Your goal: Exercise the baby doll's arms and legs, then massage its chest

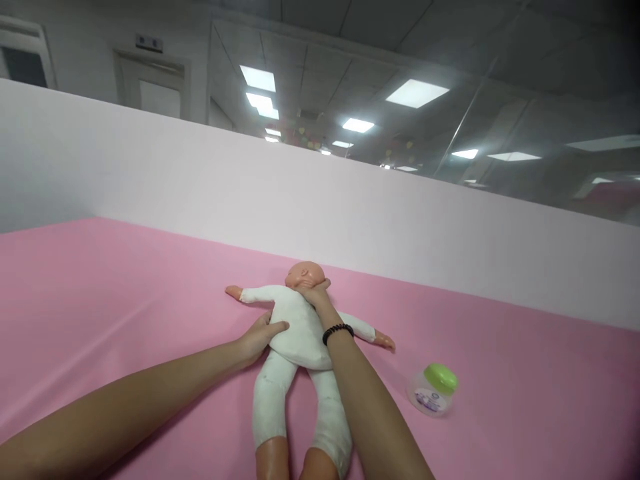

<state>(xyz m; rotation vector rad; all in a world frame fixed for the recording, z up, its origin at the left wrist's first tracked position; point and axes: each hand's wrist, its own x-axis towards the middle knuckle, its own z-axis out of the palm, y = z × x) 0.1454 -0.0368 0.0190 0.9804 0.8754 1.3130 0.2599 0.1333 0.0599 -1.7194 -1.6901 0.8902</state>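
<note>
A baby doll (300, 327) with a white cloth body and bare plastic head, hands and lower legs lies on a pink surface. Its head is turned to the left and its arms are spread out. My left hand (257, 338) grips the side of the doll's torso, thumb on top and the other fingers partly hidden beneath. At the neck, my right hand (317, 293) holds the doll, its fingers partly hidden by the head. A black coiled band (338, 331) is around my right wrist. The doll's feet are cut off by the lower edge of the view.
To the right of the doll stands a clear jar (429, 399) with a green lid. The pink covering (500, 373) meets a white partition (300, 200) just behind the doll's head. Beyond the partition are glass, a door and lit ceiling panels.
</note>
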